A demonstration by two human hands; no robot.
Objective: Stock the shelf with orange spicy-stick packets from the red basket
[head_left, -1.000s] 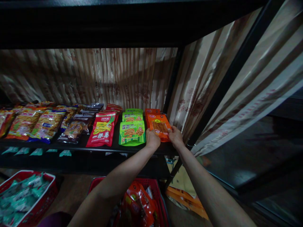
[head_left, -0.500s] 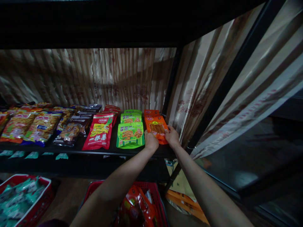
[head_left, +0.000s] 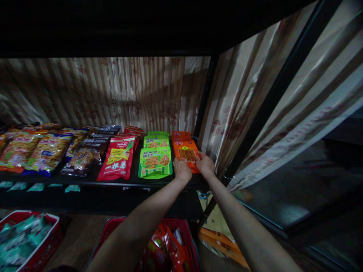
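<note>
Both my hands reach to the right end of a dark shelf (head_left: 113, 180). My left hand (head_left: 182, 170) grips the near left corner of an orange snack packet (head_left: 187, 153), fingers curled on it. My right hand (head_left: 205, 165) holds the packet's near right edge. The packet lies flat on top of a small stack of the same orange packets (head_left: 180, 134). To its left lies a green snack packet (head_left: 155, 161), then a red snack packet (head_left: 119, 158).
More snack bags (head_left: 47, 152) fill the shelf to the left. Under my arms a red basket (head_left: 167, 245) holds red packets; another red basket (head_left: 25, 238) with teal packets stands lower left. A black shelf post (head_left: 272, 98) and striped curtain (head_left: 297, 113) stand right.
Both hands have shifted the orange packet slightly left and back on its stack. The view has drifted a little right, so the shelf contents sit further left.
</note>
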